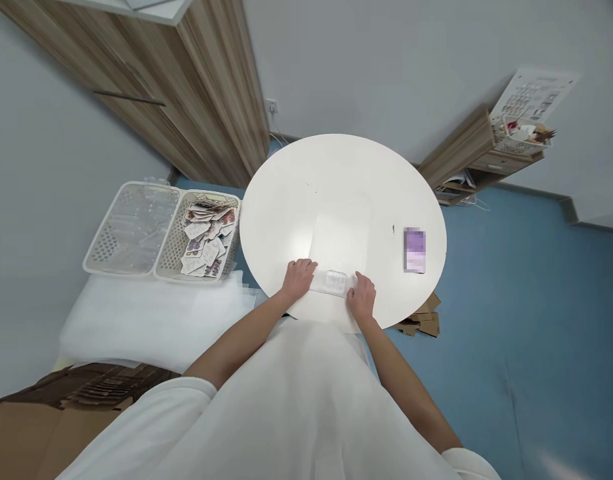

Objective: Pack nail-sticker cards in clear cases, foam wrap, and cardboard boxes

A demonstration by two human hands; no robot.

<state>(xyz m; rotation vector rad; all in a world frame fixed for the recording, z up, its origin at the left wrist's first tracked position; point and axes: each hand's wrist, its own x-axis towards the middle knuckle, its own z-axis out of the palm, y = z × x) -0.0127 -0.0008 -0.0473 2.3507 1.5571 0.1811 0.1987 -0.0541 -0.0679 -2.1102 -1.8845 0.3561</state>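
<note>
At the near edge of the round white table [336,173] lies a small clear plastic packet [331,283] on a white foam sheet [342,235]. My left hand [298,278] grips the packet's left end. My right hand [362,296] grips its right end. Both hands rest on the tabletop with fingers curled over the packet. What the packet holds is too small to make out.
A purple phone-sized object [415,251] lies on the table's right side. Left of the table stand two white baskets, one with clear plastic shells [131,227], one with printed cards [206,237]. A white foam stack [151,320] and cardboard [421,323] are nearby.
</note>
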